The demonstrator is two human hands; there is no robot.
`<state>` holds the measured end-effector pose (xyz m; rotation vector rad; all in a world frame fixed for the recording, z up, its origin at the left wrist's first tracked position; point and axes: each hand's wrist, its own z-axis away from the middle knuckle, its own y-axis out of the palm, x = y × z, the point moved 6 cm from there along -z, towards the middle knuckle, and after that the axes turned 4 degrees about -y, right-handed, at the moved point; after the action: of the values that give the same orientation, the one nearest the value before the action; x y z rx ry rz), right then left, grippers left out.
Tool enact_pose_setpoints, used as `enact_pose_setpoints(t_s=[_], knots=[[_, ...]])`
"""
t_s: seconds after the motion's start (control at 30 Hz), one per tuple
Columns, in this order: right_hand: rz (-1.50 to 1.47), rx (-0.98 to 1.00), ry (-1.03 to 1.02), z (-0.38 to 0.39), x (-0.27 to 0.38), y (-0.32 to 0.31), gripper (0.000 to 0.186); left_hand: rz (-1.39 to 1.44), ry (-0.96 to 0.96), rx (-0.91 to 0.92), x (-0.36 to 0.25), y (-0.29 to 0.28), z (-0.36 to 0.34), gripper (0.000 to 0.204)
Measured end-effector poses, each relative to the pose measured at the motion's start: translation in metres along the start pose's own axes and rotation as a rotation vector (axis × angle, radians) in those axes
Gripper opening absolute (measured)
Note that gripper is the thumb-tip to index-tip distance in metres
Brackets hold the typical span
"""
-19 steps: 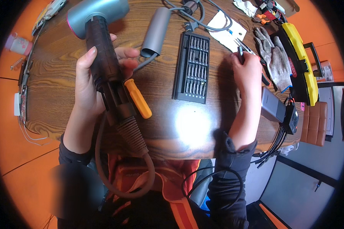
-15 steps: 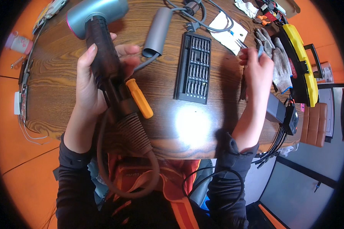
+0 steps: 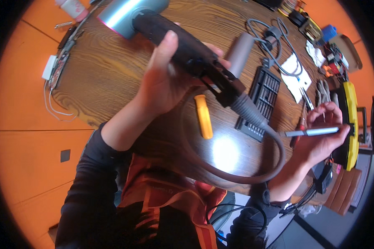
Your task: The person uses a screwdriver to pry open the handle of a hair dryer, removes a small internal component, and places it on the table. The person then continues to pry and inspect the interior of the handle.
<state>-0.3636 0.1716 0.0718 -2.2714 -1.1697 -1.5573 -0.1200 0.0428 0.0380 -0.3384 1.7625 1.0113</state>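
My left hand (image 3: 162, 76) grips the dark inner handle (image 3: 178, 54) of a hair dryer with a metallic blue head (image 3: 122, 16); its opened lower part leads to a ribbed cord sleeve (image 3: 249, 111). My right hand (image 3: 320, 147) holds a slim silver tool (image 3: 309, 132), like a pen-shaped driver, with my other fingers curled above it. A yellow screwdriver handle (image 3: 203, 116) lies below the dryer. A black bit case (image 3: 262, 95) lies between my hands. Behind it are a grey tube shell (image 3: 243, 45) and a white sheet (image 3: 291, 74) with tweezers.
A yellow-lidded toolbox (image 3: 351, 149) and grey gloves (image 3: 323, 89) are at the right. Coiled cable with a plug (image 3: 267, 62) lies at the back beside small tools. A power strip (image 3: 60, 62) and pink bottle (image 3: 75, 9) are at the left, beside orange cabinets (image 3: 37, 166).
The view has turned and shifted. The dryer in my left hand is tilted further over, nearer horizontal. My right hand has turned palm up, with the slim tool lying across it.
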Motion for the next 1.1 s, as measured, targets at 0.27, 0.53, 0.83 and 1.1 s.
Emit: enact_pose_setpoints(t_s=[0.27, 0.53, 0.83, 1.1], knots=[[-0.076, -0.034, -0.005, 0.005, 0.007, 0.002, 0.044, 0.157, -0.001, -0.008, 0.002, -0.003, -0.001, 0.048], [-0.114, 0.128, 0.069, 0.021, -0.003, 0.022, 0.034, 0.275, -0.037, -0.073, 0.005, -0.006, -0.003, 0.047], [-0.36, 0.369, 0.026, 0.029, 0.001, 0.031, 0.034, 0.191, -0.031, -0.085, 0.002, -0.004, -0.002, 0.047], [-0.152, 0.485, -0.095, 0.044, 0.014, 0.051, 0.037, -0.124, 0.098, -0.235, 0.0, -0.01, -0.003, 0.045]])
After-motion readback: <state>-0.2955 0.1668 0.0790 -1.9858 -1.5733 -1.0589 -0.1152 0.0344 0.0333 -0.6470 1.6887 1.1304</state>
